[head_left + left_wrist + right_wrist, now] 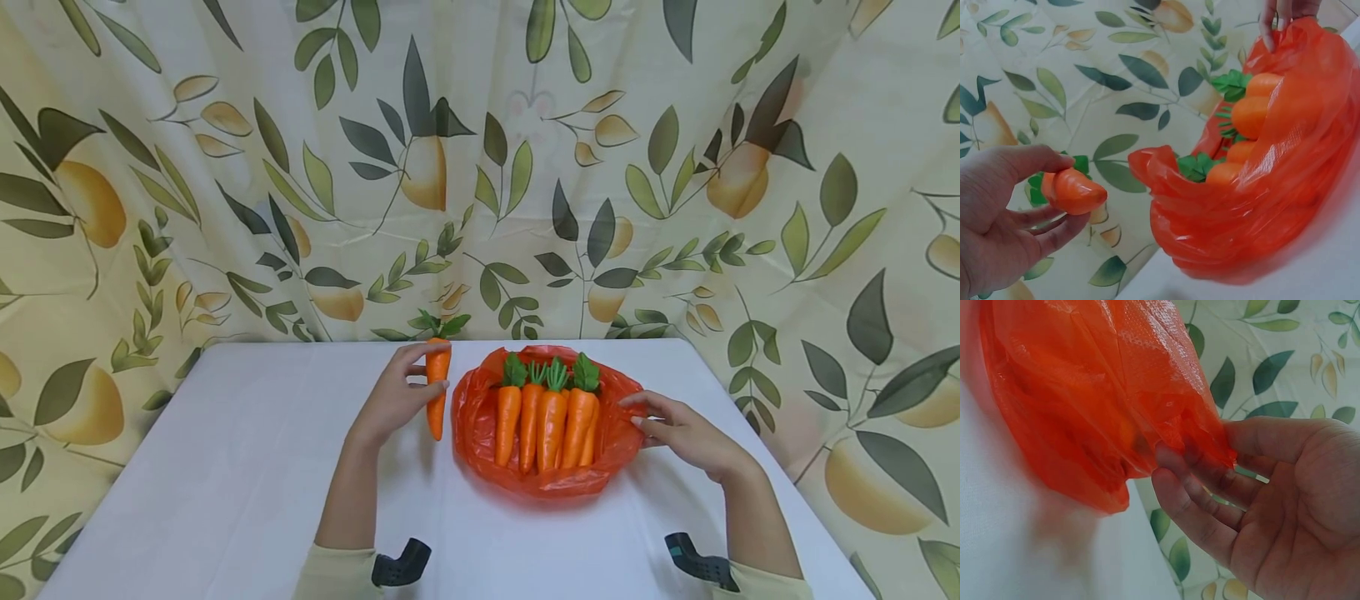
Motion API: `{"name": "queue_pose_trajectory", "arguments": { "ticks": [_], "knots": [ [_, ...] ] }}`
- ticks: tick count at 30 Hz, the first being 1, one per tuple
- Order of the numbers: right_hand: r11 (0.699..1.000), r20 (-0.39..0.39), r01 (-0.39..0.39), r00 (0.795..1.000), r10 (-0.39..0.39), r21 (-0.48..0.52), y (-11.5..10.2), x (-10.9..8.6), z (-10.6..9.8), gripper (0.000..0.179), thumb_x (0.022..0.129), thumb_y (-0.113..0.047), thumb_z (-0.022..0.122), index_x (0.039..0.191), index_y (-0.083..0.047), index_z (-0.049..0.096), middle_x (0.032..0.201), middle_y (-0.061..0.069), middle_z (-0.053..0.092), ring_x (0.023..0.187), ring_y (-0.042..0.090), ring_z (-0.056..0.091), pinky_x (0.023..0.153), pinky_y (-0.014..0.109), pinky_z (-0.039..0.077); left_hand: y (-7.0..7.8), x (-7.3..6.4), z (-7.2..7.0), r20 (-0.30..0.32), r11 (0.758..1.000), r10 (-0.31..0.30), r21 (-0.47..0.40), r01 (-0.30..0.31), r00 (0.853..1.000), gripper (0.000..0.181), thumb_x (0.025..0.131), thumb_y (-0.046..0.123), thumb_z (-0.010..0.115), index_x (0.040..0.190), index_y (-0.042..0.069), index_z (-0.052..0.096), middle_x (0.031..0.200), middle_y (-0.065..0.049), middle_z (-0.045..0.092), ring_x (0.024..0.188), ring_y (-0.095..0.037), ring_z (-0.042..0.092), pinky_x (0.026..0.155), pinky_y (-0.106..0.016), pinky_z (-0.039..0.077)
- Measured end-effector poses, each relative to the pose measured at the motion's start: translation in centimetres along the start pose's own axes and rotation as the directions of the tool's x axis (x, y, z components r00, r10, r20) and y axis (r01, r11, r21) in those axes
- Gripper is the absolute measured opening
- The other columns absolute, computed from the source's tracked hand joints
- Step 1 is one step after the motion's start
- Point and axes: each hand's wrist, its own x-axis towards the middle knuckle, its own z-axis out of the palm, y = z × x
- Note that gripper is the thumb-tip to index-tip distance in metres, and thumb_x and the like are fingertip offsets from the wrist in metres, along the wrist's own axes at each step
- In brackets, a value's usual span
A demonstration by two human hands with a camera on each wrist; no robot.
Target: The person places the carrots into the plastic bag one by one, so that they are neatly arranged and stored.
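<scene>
An orange carrot (437, 387) with a green leafy top is pinched upright between the thumb and fingers of my left hand (393, 396), just left of a red plastic bag (468, 425). In the left wrist view its tapered tip faces the camera. Several carrots (552, 425) lie side by side in the opened bag, green tops toward the back. At the bag's right side my right hand (686, 433) pinches the rim. The right wrist view shows the thin plastic (1172, 425) between thumb and fingers, with some fingers behind it.
The bag rests on a white-covered table (247, 467). Behind the table hangs a curtain (480, 233) printed with leaves and fruit. A black strap-like device (401, 564) sits at the left wrist, and a similar device (701, 562) at the right.
</scene>
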Motion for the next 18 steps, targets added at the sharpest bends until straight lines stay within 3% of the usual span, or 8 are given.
{"name": "queue_pose_trajectory", "arguments": {
  "ticks": [11,18],
  "knots": [
    [1.000,0.004,0.005,1.000,-0.005,-0.005,0.0,0.0,-0.2,0.034,0.107,-0.010,0.053,0.139,0.001,0.055,0.134,0.025,0.056,0.105,0.032,0.066,0.087,0.032,0.057,0.6,0.1,1.7,0.033,1.000,0.003,-0.001,-0.003,0.999,0.050,0.093,0.009,0.075,0.138,0.029,0.067,0.149,0.001,0.045,0.122,-0.036,0.053,0.083,-0.042,0.059],
    [1.000,0.002,0.010,1.000,-0.010,-0.003,0.3,0.0,-0.3,0.033,0.107,-0.010,0.053,0.139,0.000,0.056,0.135,0.025,0.056,0.106,0.032,0.066,0.087,0.032,0.057,1.0,0.1,2.7,0.052,0.998,0.055,-0.016,-0.054,0.997,0.050,0.093,0.007,0.075,0.136,0.032,0.068,0.148,0.002,0.047,0.116,-0.035,0.057,0.085,-0.041,0.058]
  ]
}}
